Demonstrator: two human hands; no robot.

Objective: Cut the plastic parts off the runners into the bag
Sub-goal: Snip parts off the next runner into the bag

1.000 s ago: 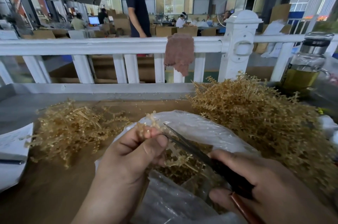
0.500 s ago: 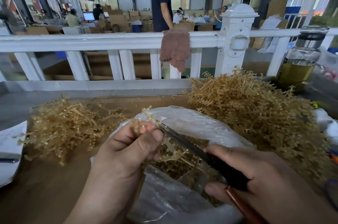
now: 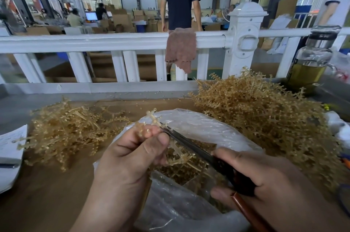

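My left hand [image 3: 132,156] pinches a tan plastic runner [image 3: 154,119] over the open mouth of a clear plastic bag [image 3: 198,127]. My right hand [image 3: 265,180] grips scissors [image 3: 191,146] by their dark handles, and the blade tips meet the runner just beside my left thumb. Cut tan parts [image 3: 180,173] lie inside the bag. A large heap of uncut runners [image 3: 265,118] sits to the right. A flatter pile of runners [image 3: 72,131] lies to the left.
The brown worktable [image 3: 47,194] ends at a white railing [image 3: 94,40] with a brown cloth [image 3: 180,48] hung over it. A glass bottle [image 3: 312,61] of yellow liquid stands at the far right. White papers [image 3: 9,156] lie at the left edge. People stand beyond the railing.
The scissor tips have slid up along the runner towards my left fingers. Behind the railing, the person in dark clothes has turned and walked away.
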